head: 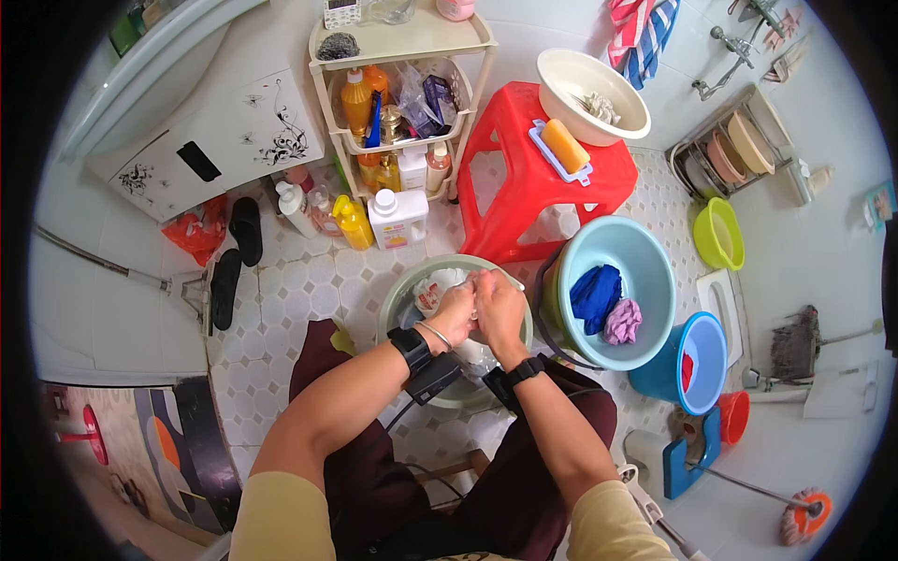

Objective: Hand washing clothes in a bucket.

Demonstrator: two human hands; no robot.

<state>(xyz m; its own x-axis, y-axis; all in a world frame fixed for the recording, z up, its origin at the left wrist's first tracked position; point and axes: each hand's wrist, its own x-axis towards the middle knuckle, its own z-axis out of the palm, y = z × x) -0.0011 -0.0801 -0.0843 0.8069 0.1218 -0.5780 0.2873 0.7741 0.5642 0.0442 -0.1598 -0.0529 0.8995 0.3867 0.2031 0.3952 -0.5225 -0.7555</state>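
Over a pale green plastic basin (384, 308) on the floor, my left hand (452, 313) and my right hand (501, 308) are pressed together. Both are closed on a white cloth (433, 289) with red print, which hangs and lies in the basin. Part of the cloth between the fingers is hidden by the hands. Soapy-looking water (471, 359) shows below my wrists. A light blue basin (649, 280) sits on a bucket to the right, with a blue cloth (595, 298) and a lilac cloth (623, 321) inside.
A red plastic stool (491, 217) ahead carries a cream basin (635, 130) and a soap bar (565, 145) on a dish. Bottles, including a white detergent bottle (397, 223), stand before a shelf rack (403, 52). A blue bucket (652, 379) is at right, black slippers (224, 287) at left.
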